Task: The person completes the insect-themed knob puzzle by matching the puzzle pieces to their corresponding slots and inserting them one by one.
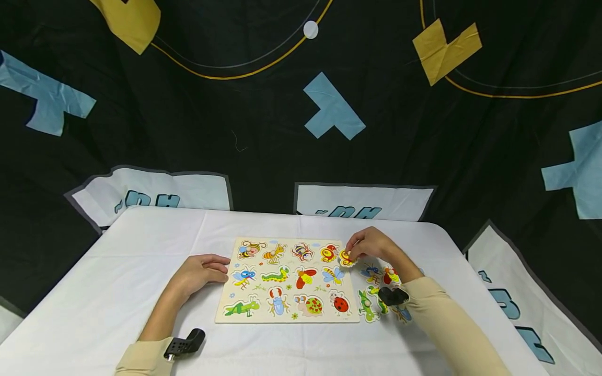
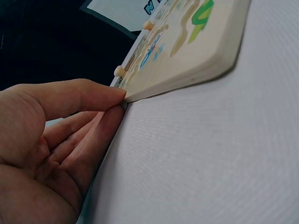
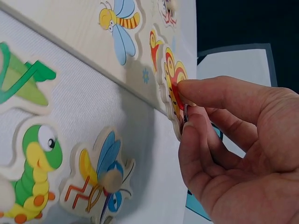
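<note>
In the right wrist view, my right hand [image 3: 233, 130] pinches a red and yellow butterfly puzzle piece [image 3: 172, 86] between thumb and fingers, tilted up on edge. From the head view this piece overlaps the upper right edge of a wooden insect puzzle board [image 1: 287, 316], beside the board's own butterfly picture [image 1: 328, 253]. My left hand [image 1: 199, 271] is at the board's left edge, its fairly straight fingers touching the side. Close up, thumb and fingertips [image 2: 117, 95] meet the pale rim. Part of the butterfly's back is hidden by my right fingers.
Several loose pieces lie right of the board under my right forearm, among them a green grasshopper [image 1: 367, 307], a caterpillar [image 3: 39, 163] and a blue mosquito [image 3: 110, 175] with a round knob. A white cloth [image 1: 141, 250] covers the table; a dark curtain [image 1: 263, 130] hangs behind it.
</note>
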Available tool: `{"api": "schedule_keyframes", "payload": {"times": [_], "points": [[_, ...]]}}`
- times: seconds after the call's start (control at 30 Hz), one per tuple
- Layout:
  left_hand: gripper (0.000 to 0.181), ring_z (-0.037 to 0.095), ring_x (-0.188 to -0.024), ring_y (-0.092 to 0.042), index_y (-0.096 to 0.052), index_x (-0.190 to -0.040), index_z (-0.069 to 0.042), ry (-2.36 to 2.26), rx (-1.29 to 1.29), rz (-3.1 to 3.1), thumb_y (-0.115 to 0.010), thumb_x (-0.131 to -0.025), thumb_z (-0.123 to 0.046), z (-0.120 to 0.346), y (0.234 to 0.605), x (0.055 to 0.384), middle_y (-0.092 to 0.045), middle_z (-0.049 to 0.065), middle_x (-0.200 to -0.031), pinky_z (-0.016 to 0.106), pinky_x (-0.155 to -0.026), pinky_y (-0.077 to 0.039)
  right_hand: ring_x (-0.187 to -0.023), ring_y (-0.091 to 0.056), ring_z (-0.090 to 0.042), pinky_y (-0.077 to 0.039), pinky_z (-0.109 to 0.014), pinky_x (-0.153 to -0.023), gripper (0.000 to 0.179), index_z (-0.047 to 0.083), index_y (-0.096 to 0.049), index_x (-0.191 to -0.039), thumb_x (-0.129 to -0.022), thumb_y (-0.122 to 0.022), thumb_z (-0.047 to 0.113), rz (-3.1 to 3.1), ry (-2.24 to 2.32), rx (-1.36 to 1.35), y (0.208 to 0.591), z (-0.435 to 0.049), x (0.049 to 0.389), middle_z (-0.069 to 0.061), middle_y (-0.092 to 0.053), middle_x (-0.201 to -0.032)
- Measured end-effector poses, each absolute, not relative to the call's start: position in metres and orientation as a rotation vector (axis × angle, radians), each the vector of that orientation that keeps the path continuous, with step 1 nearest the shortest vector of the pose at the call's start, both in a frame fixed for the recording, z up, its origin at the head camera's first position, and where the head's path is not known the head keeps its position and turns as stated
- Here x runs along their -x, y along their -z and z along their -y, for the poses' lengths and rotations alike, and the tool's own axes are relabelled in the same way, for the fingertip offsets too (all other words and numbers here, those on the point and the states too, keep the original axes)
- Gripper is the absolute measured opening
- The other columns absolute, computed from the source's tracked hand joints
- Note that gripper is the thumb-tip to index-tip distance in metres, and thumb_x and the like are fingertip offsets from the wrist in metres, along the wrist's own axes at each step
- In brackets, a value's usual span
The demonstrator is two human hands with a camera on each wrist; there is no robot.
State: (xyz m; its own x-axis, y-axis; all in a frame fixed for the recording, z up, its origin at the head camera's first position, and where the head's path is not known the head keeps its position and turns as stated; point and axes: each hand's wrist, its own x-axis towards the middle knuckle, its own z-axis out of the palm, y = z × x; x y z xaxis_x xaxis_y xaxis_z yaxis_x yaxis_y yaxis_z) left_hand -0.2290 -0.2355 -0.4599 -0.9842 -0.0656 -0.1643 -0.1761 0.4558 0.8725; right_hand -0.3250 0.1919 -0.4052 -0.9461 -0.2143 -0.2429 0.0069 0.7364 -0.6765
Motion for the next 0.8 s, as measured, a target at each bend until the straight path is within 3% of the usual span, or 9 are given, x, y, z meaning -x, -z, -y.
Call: {"api": "schedule_keyframes", "payload": {"times": [0.8], "points": [[0.05,0.012,-0.083,-0.066,-0.069,-0.123,-0.001,-1.606,0.224,-2.574,-0.082,-0.075,-0.007,0.235,0.461,0.229,-0.075,0.003,-0.092,0.025,-0.074,-0.051,-0.073,-0.058,-0.016,-0.054,-0.038,-0.074,0.012,0.007,-0.077,-0.086,-0.075,-0.082,0.008,-2.667,1.129,0.157,0.417,-0.164,0.338,-0.002,-0.073,-0.082]]}}
